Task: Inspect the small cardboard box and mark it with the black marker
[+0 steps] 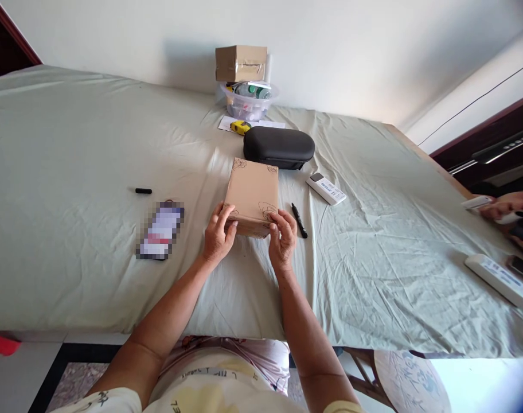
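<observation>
We hold the cardboard box (253, 195) at its near corners, left hand (217, 236) & right hand (281, 238) both gripping it. Black pen (299, 219) lies just right of box; best keep grip even, w/ thumbs on top.

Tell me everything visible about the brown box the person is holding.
The brown box is a flat, rectangular cardboard carton, closed, with faint line drawings at its top corners. It lies flat on the pale green sheet, long side running away from the person. The left hand and right hand each grip a near corner. A black pen lies just to its right, apart from it.
</observation>
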The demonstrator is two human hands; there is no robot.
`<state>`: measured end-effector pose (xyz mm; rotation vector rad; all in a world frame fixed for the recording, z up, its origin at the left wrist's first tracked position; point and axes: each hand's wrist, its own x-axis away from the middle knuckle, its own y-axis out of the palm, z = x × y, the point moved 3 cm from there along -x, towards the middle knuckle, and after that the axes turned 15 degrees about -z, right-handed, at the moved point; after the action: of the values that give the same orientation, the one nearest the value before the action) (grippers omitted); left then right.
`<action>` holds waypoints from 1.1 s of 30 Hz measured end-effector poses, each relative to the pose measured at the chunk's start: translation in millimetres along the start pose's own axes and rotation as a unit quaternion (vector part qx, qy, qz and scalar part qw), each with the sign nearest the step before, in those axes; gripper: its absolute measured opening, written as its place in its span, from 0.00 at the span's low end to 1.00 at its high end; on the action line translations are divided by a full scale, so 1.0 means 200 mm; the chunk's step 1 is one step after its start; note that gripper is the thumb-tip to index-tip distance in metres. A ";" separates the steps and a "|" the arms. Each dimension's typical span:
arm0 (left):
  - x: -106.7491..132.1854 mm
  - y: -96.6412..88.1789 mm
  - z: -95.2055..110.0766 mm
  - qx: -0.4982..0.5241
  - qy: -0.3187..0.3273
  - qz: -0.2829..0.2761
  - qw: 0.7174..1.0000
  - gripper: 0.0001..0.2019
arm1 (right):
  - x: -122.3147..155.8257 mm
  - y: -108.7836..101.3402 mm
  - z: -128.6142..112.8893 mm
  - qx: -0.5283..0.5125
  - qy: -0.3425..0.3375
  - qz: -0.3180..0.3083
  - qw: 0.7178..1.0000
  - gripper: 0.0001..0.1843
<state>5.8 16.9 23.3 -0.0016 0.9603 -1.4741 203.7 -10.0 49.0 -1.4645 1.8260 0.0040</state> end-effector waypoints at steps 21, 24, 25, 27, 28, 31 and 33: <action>-0.03 -0.05 -0.03 0.135 -0.050 0.049 0.988 0.18 | -0.01 0.01 0.13 -0.086 0.171 -0.104 0.976 0.33; -0.01 -0.01 -0.04 0.211 -0.077 0.033 0.974 0.21 | -0.01 -0.02 0.13 -0.097 0.167 -0.026 0.981 0.32; 0.00 0.01 -0.04 0.235 -0.083 0.019 0.968 0.21 | -0.01 -0.03 0.14 -0.106 0.165 -0.002 0.980 0.32; 0.01 0.05 -0.04 0.262 -0.092 -0.012 0.961 0.22 | -0.02 -0.04 0.14 -0.119 0.161 0.030 0.979 0.31; 0.01 0.06 -0.03 0.263 -0.099 -0.020 0.960 0.21 | -0.02 -0.05 0.14 -0.118 0.157 0.043 0.980 0.31; 0.02 0.05 -0.02 0.216 -0.114 -0.001 0.970 0.20 | -0.02 -0.05 0.11 -0.101 0.125 0.068 0.985 0.28; 0.02 0.02 -0.01 0.166 -0.115 0.018 0.979 0.19 | -0.01 -0.04 0.09 -0.087 0.092 0.072 0.989 0.27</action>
<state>7.5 16.2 16.9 0.0864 0.5178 -1.5477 220.7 -3.5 42.3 -1.4886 2.1244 0.1071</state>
